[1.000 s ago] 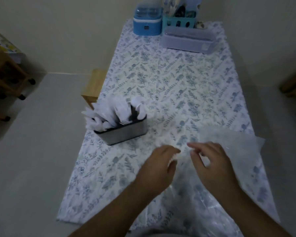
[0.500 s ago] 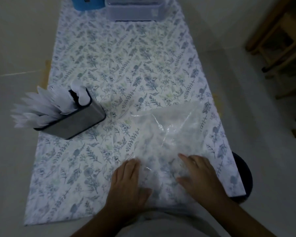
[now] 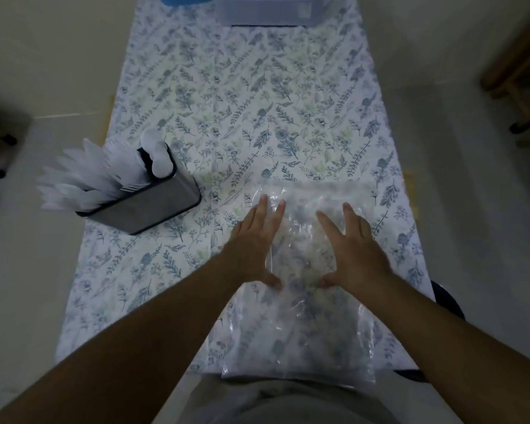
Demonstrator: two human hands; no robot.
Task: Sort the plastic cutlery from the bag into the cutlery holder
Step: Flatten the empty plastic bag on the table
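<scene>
We see the clear plastic bag (image 3: pixel 300 325) lying flat and crinkled on the flowered tablecloth (image 3: pixel 257 102), its near edge hanging over the table's front. Our left hand (image 3: pixel 254 243) and right hand (image 3: pixel 354 249) press on it palms down, fingers spread. The dark cutlery holder (image 3: pixel 147 206), full of white cutlery (image 3: pixel 98 175), stands to the left.

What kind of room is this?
Probably a dining spot in a home: a table with a floral tablecloth, a cutlery holder full of plastic cutlery, and wooden furniture beside it.
</scene>
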